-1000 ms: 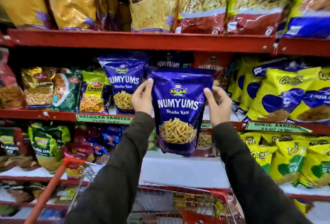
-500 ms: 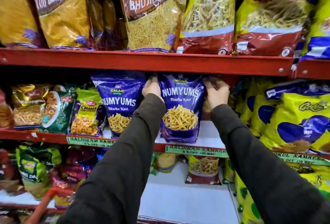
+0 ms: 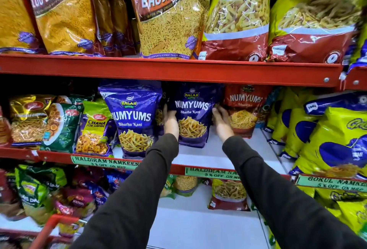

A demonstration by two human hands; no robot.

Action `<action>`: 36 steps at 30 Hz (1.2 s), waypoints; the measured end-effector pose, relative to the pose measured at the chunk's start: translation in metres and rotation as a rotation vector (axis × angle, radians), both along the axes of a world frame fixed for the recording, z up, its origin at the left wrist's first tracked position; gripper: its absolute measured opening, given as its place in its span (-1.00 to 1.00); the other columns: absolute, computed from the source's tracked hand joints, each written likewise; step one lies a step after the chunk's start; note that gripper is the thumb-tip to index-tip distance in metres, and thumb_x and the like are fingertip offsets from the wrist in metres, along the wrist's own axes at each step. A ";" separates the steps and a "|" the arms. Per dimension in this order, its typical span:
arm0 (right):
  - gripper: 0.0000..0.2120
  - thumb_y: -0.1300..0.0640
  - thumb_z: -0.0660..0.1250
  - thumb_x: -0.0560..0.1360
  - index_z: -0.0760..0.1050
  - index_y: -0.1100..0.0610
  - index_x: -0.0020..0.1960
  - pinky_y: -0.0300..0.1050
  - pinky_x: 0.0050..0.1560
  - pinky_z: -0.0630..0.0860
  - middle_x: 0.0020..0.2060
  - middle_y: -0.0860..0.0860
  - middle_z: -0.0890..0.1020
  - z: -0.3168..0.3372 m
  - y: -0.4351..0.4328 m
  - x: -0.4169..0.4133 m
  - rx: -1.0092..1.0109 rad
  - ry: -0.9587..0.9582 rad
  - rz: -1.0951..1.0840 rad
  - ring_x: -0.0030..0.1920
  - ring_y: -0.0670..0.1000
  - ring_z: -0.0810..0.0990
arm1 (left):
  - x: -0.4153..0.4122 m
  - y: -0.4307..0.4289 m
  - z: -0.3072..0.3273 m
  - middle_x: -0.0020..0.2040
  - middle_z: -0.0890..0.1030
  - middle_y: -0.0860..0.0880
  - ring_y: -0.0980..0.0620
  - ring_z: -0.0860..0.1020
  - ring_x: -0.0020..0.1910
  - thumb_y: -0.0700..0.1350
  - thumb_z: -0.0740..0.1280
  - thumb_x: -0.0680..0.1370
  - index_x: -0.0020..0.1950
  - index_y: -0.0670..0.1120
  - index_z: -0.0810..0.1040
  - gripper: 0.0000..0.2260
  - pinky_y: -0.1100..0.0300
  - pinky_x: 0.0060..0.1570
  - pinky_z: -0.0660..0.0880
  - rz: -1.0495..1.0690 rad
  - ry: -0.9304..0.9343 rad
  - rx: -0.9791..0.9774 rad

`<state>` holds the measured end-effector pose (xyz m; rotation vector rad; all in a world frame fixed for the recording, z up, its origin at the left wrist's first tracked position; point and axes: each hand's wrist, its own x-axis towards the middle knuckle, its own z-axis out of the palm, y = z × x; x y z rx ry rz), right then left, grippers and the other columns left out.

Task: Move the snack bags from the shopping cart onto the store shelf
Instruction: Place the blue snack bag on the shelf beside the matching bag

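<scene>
A purple Numyums snack bag stands upright on the white middle shelf, well back from the front edge. My left hand presses against its left side and my right hand against its right side, so both hold the bag between them. A second purple Numyums bag stands to its left, nearer the front. A red Numyums bag stands just right of my right hand. Only the cart's red handle shows at the bottom left.
A red shelf rail runs just above the bag, with large Bhujia Sev bags on top. Yellow and blue bags crowd the right. Green and gold packets fill the left. Bare white shelf lies in front of the bag and on the lower shelf.
Both hands carried the purple bag up and back into the middle shelf and set it upright. My hands slid from its top corners down to its sides.
</scene>
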<state>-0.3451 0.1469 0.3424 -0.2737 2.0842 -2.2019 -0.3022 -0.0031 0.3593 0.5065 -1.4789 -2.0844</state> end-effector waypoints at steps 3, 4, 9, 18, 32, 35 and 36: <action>-0.33 -0.38 0.14 0.44 0.15 -0.14 0.46 0.20 0.43 0.25 0.50 0.01 0.26 -0.024 -0.003 0.010 0.053 -0.183 0.098 0.49 0.15 0.24 | 0.002 -0.001 -0.033 0.56 0.17 -0.13 -0.10 0.20 0.52 -0.27 0.01 0.63 0.54 -0.13 0.10 -0.54 0.11 0.38 0.22 -0.095 -0.052 -0.036; -0.40 -0.30 0.11 0.51 0.15 -0.10 0.47 0.16 0.38 0.28 0.51 0.02 0.25 -0.028 -0.005 0.013 0.030 -0.212 0.119 0.50 0.13 0.23 | 0.002 -0.002 -0.041 0.56 0.15 -0.14 -0.11 0.18 0.53 -0.27 0.00 0.64 0.54 -0.14 0.09 -0.55 0.08 0.42 0.20 -0.129 -0.063 -0.042; -0.51 -0.17 0.09 0.58 0.21 -0.02 0.46 0.18 0.39 0.35 0.48 0.08 0.30 -0.034 -0.003 0.025 0.003 -0.182 0.111 0.46 0.15 0.30 | 0.004 -0.007 -0.054 0.56 0.18 -0.14 -0.10 0.19 0.53 -0.21 0.00 0.64 0.54 -0.08 0.12 -0.56 -0.03 0.52 0.15 -0.232 -0.088 -0.075; -0.61 -0.13 0.13 0.58 0.36 0.00 0.33 0.10 0.29 0.44 0.28 0.02 0.50 -0.052 0.014 0.062 0.026 -0.079 0.131 0.31 0.07 0.47 | 0.054 0.000 -0.085 0.52 0.31 0.01 -0.06 0.27 0.50 0.14 0.04 0.48 0.48 0.17 0.22 -0.47 -0.18 0.51 0.16 -0.206 -0.121 -0.191; -0.50 -0.07 0.24 0.54 0.29 0.06 0.43 0.07 0.41 0.37 0.38 0.04 0.44 -0.065 0.020 0.100 0.162 0.087 0.037 0.33 0.03 0.45 | 0.114 0.025 -0.075 0.54 0.22 -0.11 -0.09 0.23 0.51 0.00 0.14 0.62 0.53 0.00 0.15 -0.53 -0.03 0.51 0.19 -0.036 -0.090 -0.407; -0.67 0.04 0.26 0.55 0.42 0.02 0.31 0.08 0.32 0.47 0.28 0.00 0.51 -0.075 0.030 0.120 0.110 0.189 -0.096 0.21 0.00 0.50 | 0.130 0.040 -0.090 0.41 0.36 -0.14 -0.03 0.44 0.32 -0.13 0.19 0.62 0.43 -0.05 0.34 -0.63 0.07 0.35 0.37 0.099 -0.011 -0.388; -0.72 0.03 0.26 0.55 0.46 -0.01 0.25 0.12 0.27 0.51 0.22 -0.02 0.55 -0.078 0.035 0.127 0.099 0.216 -0.112 0.18 -0.01 0.53 | 0.135 0.046 -0.095 0.34 0.42 -0.11 0.04 0.48 0.21 -0.16 0.19 0.61 0.37 -0.05 0.41 -0.68 0.09 0.29 0.43 0.128 0.021 -0.401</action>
